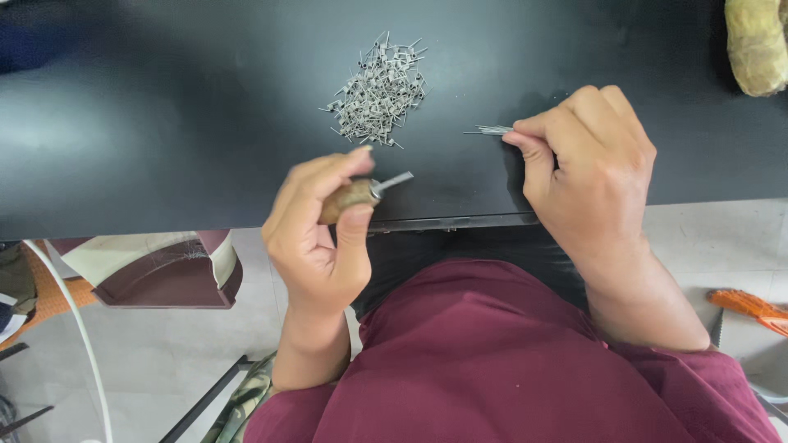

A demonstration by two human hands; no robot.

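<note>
My left hand [322, 226] grips a small tool with a brown wooden handle [348, 199] and a short metal tip [394, 181], held just over the near edge of the black table [164, 123]. My right hand [587, 168] pinches a thin bundle of metal pins [491, 130] between thumb and forefinger, low over the tabletop. A loose pile of several small grey metal pins [379, 92] lies on the table beyond my left hand, apart from both hands.
A yellowish wrapped object [757, 43] sits at the table's far right corner. Below the table edge I see a maroon-and-cream box [156, 267] on the pale floor at left, an orange object [751, 308] at right, and my maroon shirt [492, 361].
</note>
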